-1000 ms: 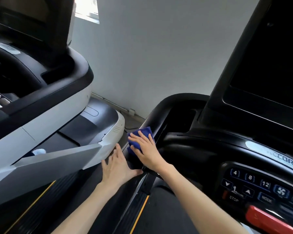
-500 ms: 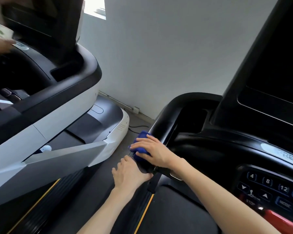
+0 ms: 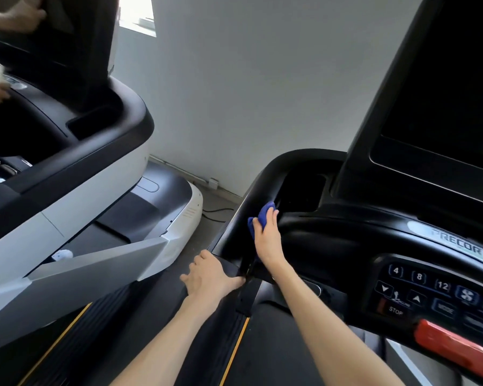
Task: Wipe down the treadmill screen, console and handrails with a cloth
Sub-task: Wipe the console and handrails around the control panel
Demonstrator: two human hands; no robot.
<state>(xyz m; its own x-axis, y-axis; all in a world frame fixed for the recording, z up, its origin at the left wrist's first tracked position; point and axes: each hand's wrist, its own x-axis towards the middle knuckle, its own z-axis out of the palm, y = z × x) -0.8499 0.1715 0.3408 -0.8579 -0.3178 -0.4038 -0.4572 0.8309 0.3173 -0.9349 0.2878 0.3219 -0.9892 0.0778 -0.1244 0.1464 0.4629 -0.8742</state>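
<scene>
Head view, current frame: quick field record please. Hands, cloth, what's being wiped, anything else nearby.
right hand: presses the blue cloth against the left handrail
left hand: rests open on that rail's lower end, no cloth
cloth position: on the rail's inner side, beside the console pocket
screen: dark, no hand on it
keypad: no hand on it; red stop bar below it
nearby: white treadmill to the left, another person's hand at its console

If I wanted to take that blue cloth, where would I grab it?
Probably the bunched end of the blue cloth sticking out beyond the right hand, pinched from above; the rest lies pressed under the palm against the handrail.
</scene>
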